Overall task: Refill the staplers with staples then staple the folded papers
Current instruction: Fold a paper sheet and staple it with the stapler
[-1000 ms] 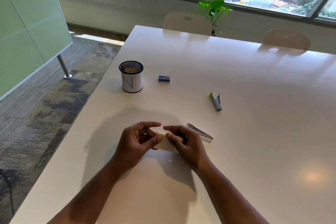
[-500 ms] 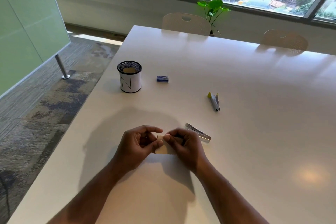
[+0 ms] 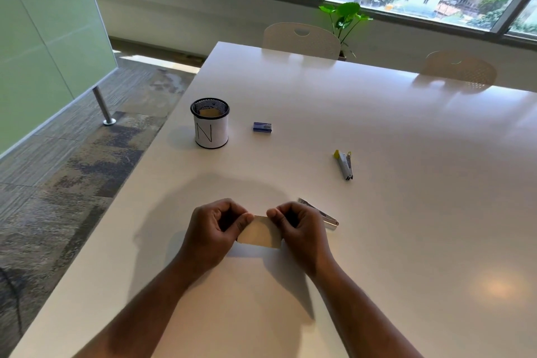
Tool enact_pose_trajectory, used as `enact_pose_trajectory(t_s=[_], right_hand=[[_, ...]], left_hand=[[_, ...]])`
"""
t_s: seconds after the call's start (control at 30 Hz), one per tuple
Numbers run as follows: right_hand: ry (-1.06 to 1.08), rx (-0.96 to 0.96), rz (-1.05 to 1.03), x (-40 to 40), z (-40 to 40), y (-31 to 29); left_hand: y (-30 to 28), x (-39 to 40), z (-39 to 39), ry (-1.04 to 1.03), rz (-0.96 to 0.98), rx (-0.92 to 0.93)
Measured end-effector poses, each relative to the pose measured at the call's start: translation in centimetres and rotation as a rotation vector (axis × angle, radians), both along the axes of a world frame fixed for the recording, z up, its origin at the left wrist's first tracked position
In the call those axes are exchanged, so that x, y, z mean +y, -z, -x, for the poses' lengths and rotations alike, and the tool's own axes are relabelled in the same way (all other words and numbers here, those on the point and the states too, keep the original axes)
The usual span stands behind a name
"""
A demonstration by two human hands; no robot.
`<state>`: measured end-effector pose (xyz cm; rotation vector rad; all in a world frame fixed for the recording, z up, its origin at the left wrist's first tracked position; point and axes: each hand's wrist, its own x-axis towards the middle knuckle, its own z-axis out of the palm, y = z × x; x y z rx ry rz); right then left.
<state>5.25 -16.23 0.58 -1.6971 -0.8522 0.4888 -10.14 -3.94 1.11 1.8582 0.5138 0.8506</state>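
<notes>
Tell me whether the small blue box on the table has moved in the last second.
No. The small blue box lies just right of the mesh cup, with the same gap as before; its slight shift in the picture matches the cup's, so the camera moved.

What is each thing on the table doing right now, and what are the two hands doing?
Folded paper: pinched at its top corners by both hands, just above the table.
Left hand: closed on the paper.
Right hand: closed on the paper.
Silver stapler: lying on the table behind the right hand, untouched.
Yellow-tipped stapler: lying flat, untouched.
Staple box: lying flat; open or closed unclear.
Mesh cup: upright, paper inside.
</notes>
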Motion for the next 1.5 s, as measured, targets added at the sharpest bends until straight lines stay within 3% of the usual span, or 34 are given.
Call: enact_pose_trajectory(t_s=[0.3, 0.67, 0.93, 1.03, 1.17, 1.27, 1.4, 1.5], right_hand=[[-0.058, -0.073, -0.025, 0.2, 0.4, 0.1], [-0.147, 0.166, -0.081, -0.4, -0.6, 0.1], [-0.079, 0.172, -0.163, -0.6, -0.4, 0.1], [-0.007, 0.094, -0.178, -1.0, -0.7, -0.1], [0.212, -0.277, -0.152, -1.6, -1.7, -0.8], [0.320, -0.396, -0.054, -2.3, -3.3, -1.4], [0.180, -0.626, 0.216, -3.3, -5.5, -1.3], [0.094, -0.637, 0.331, -3.7, -6.0, -0.5]], left_hand=[[0.7, 0.1, -0.2, -0.090, -0.046, 0.017], [0.1, -0.2, -0.4, 0.022, 0.066, 0.060], [-0.2, -0.4, -0.1, 0.016, 0.148, 0.086], [0.0, -0.4, -0.2, -0.007, 0.160, 0.092], [0.3, -0.3, -0.3, -0.008, 0.176, 0.095], [0.4, -0.1, -0.3, -0.027, 0.198, 0.074], [0.3, 0.3, -1.0, -0.039, 0.147, 0.084], [0.0, 0.7, -2.0, -0.034, 0.074, 0.095]])
